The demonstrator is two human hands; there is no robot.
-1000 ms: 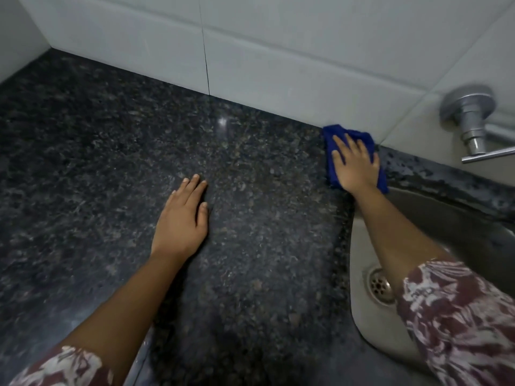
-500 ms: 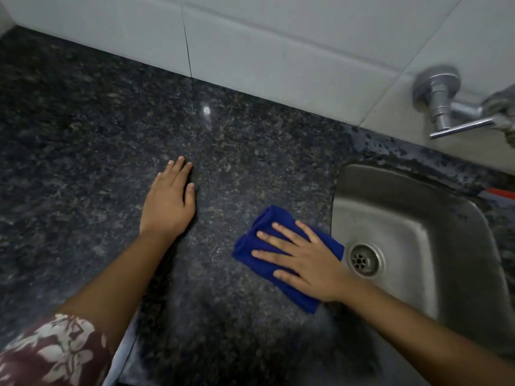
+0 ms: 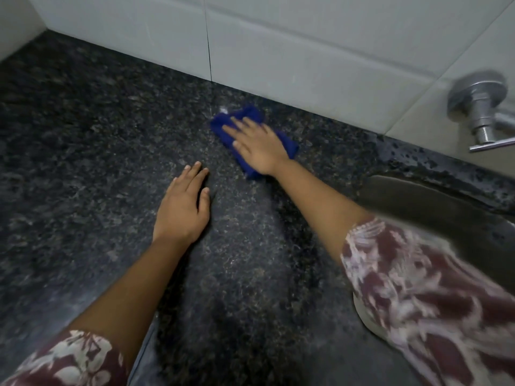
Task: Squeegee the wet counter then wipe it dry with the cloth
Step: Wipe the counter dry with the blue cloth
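Cloth [image 3: 250, 113] and right hand [image 3: 259, 147] nearer wall [image 3: 278, 51]

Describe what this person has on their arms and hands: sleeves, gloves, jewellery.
The left hand and right hand are bare: no gloves, rings, watch or bracelets show. The forearms are uncovered. The left sleeve and right sleeve are loose maroon fabric with a white floral print, ending roughly at the elbow. The right one is motion-blurred.

A pale tiled wall [image 3: 292, 45] runs along the back, with a dark grout line [image 3: 208, 51] down it. At the right a shiny metal tap [image 3: 480, 107] is fixed to the tiles, a thin lever [image 3: 492, 145] jutting out beneath it. Below the tap lies a steel sink [image 3: 434, 201], partly hidden.
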